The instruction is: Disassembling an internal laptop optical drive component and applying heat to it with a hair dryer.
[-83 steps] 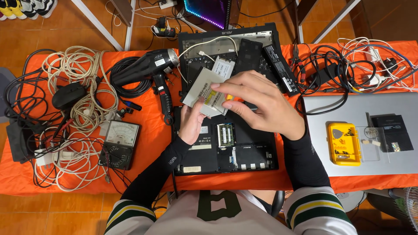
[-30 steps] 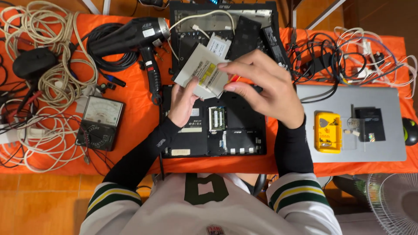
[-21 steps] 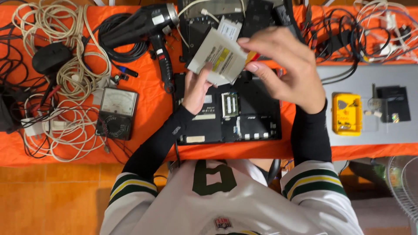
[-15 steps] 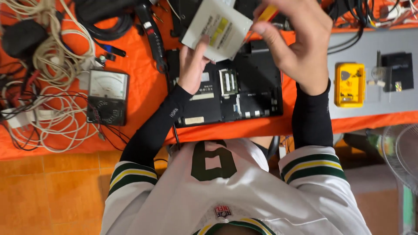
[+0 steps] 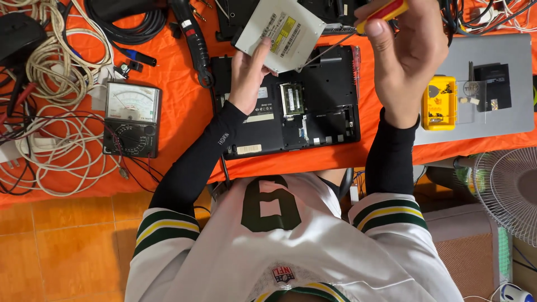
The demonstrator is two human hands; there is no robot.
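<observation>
Above the opened black laptop base (image 5: 291, 109), which lies underside-up on the orange cloth (image 5: 184, 112), the left hand (image 5: 249, 75) holds a flat silver optical drive (image 5: 279, 31) by its near edge, thumb on one side and fingers curled behind it. The drive is lifted clear of the laptop base and tilted, its labelled face turned up toward the camera. Just right of the drive, the right hand (image 5: 405, 61) is closed around a screwdriver (image 5: 358, 25) with a red and yellow handle; the thin metal shaft slants down and left toward the drive's lower corner, though whether the tip touches the drive cannot be told. Both forearms wear black sleeves, and both hover over the laptop base.

Left of the laptop base, an analog multimeter (image 5: 132, 118) lies face up on the cloth, with loops of white cable (image 5: 56, 72) beyond it. At the far left corner of the laptop base sits a black power tool (image 5: 193, 39) with coiled black cord. Right of the laptop base, a closed grey laptop (image 5: 503, 112) carries a small yellow parts box (image 5: 439, 103) and a black rectangular component (image 5: 492, 86). Lower right of the laptop base, beyond the cloth's edge, stands a white fan (image 5: 509, 190).
</observation>
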